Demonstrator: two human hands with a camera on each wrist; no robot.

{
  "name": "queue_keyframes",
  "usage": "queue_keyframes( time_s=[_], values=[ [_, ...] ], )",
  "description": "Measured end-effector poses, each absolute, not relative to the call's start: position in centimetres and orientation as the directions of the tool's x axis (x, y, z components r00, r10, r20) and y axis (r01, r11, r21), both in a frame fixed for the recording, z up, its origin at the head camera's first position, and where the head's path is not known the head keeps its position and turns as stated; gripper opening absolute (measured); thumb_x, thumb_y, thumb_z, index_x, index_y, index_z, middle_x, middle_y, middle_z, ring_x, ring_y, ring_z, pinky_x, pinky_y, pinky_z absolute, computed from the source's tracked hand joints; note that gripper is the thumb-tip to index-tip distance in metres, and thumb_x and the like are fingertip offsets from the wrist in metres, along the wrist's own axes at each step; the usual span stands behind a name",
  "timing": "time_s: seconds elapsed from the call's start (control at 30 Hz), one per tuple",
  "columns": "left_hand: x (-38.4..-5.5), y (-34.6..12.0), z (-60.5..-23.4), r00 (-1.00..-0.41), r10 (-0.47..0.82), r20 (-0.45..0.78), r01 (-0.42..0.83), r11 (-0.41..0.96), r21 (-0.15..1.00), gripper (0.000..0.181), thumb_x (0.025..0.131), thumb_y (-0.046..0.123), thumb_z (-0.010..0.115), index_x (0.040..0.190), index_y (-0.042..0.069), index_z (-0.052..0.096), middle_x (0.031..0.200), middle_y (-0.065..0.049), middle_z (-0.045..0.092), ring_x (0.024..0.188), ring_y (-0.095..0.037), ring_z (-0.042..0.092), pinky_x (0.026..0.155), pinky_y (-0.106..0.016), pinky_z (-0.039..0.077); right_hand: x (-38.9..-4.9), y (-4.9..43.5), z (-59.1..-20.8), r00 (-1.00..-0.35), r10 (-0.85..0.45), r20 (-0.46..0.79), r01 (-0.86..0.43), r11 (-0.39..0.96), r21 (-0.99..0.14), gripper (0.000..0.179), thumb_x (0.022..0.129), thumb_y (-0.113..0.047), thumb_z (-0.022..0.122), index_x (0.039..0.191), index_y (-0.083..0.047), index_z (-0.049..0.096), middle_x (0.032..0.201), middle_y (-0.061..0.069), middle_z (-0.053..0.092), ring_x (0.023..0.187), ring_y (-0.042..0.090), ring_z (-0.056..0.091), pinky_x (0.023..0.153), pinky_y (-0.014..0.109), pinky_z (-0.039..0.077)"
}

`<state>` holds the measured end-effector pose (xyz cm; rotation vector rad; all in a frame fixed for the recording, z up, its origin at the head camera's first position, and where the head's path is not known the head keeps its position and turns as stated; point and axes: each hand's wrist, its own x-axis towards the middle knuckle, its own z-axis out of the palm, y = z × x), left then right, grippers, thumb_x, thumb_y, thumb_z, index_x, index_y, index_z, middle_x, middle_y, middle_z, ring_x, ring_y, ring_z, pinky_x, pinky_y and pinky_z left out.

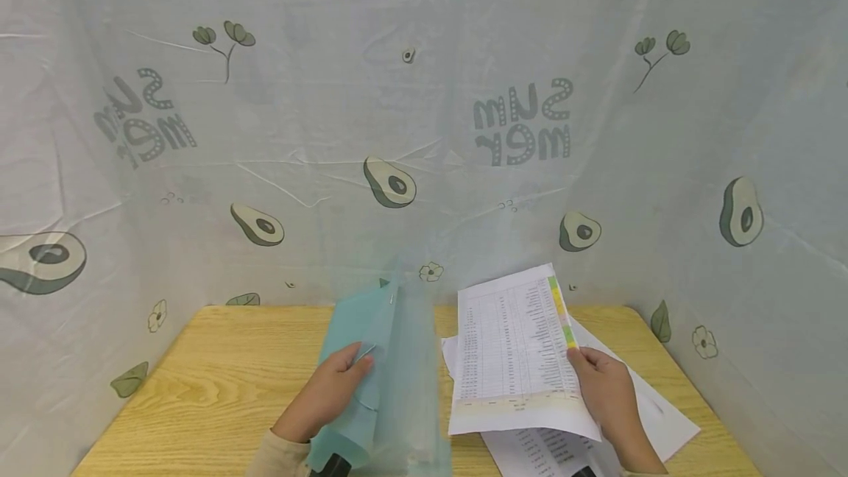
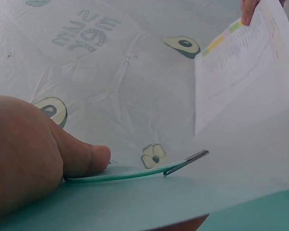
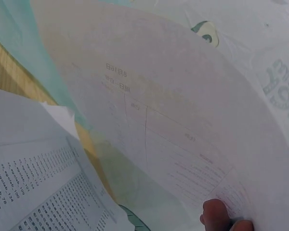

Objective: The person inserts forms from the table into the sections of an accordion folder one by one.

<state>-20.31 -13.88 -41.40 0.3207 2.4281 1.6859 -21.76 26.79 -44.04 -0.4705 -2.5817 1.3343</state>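
While the left hand (image 1: 331, 392) grips a translucent teal plastic folder (image 1: 407, 374), its thumb lying on the cover, I have that folder tilted up near the middle of the yellow wood-grain table (image 1: 232, 359). Through the left wrist camera I make out a thin green cord (image 2: 120, 177) running from beside the thumb along the cover to a slim grey metal tip (image 2: 188, 162). The right hand (image 1: 606, 385) pinches a white printed paper sheet (image 1: 510, 359) by its right edge, just below a strip of green, yellow and pink cells (image 1: 562, 311). From here I see the sheet raised just to the right of the folder, above loose white printed papers (image 1: 543, 451) lying askew on the table's right side. My right wrist view shows the held sheet bowed, print faintly visible through it in reverse. A beige cloth sleeve (image 1: 281, 456) reaches the left wrist. Behind, I see a pale grey curtain (image 1: 318, 116) printed with green avocados (image 1: 391, 182), leaves (image 1: 129, 380), flowers (image 1: 704, 342) and mirrored grey "summer" lettering (image 1: 526, 122).
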Motion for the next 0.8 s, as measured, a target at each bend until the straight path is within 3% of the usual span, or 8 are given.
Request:
queue_keyframes(
  time_s=[0.1, 0.17, 0.4, 0.8],
  values=[
    [-20.3, -13.7, -41.4, -0.961, 0.277, -0.029, 0.066, 0.329, 0.942, 0.053, 0.112, 0.023, 0.045, 0.157, -0.004, 0.036, 0.161, -0.024, 0.037, 0.151, -0.047, 0.025, 0.116, -0.066, 0.028, -21.7, 26.6, -43.9, -0.929, 0.368, 0.025, 0.187, 0.528, -0.829, 0.05, 0.109, -0.03, 0.052, 0.134, 0.012, 0.06, 0.107, 0.02, 0.073, 0.074, 0.016, 0.066, 0.058, 0.025, 0.051],
    [-20.3, -13.6, -41.5, -0.96, 0.277, -0.03, 0.065, 0.328, 0.942, 0.054, 0.112, 0.022, 0.045, 0.158, -0.003, 0.034, 0.163, -0.023, 0.034, 0.152, -0.046, 0.023, 0.117, -0.065, 0.026, -21.7, 26.5, -43.8, -0.93, 0.366, 0.023, 0.183, 0.518, -0.835, 0.051, 0.109, -0.03, 0.052, 0.135, 0.013, 0.059, 0.107, 0.02, 0.074, 0.074, 0.015, 0.066, 0.058, 0.025, 0.051],
    [-20.2, -13.5, -41.3, -0.97, 0.244, -0.016, 0.064, 0.318, 0.946, 0.057, 0.111, 0.023, 0.048, 0.162, 0.003, 0.029, 0.167, -0.02, 0.028, 0.153, -0.045, 0.021, 0.117, -0.065, 0.024, -21.6, 25.9, -43.5, -0.929, 0.371, 0.013, 0.18, 0.482, -0.858, 0.052, 0.108, -0.034, 0.054, 0.135, 0.01, 0.061, 0.109, 0.02, 0.073, 0.074, 0.015, 0.066, 0.058, 0.026, 0.052],
    [-20.4, -12.8, -41.5, -0.972, 0.233, 0.004, 0.067, 0.261, 0.963, 0.054, 0.111, 0.022, 0.048, 0.162, 0.01, 0.035, 0.166, -0.016, 0.032, 0.153, -0.041, 0.024, 0.117, -0.064, 0.026, -21.7, 23.1, -41.9, -0.934, 0.357, 0.033, 0.143, 0.456, -0.879, 0.049, 0.108, -0.034, 0.055, 0.136, 0.006, 0.062, 0.116, 0.021, 0.072, 0.077, 0.015, 0.067, 0.06, 0.025, 0.052]
  ],
)
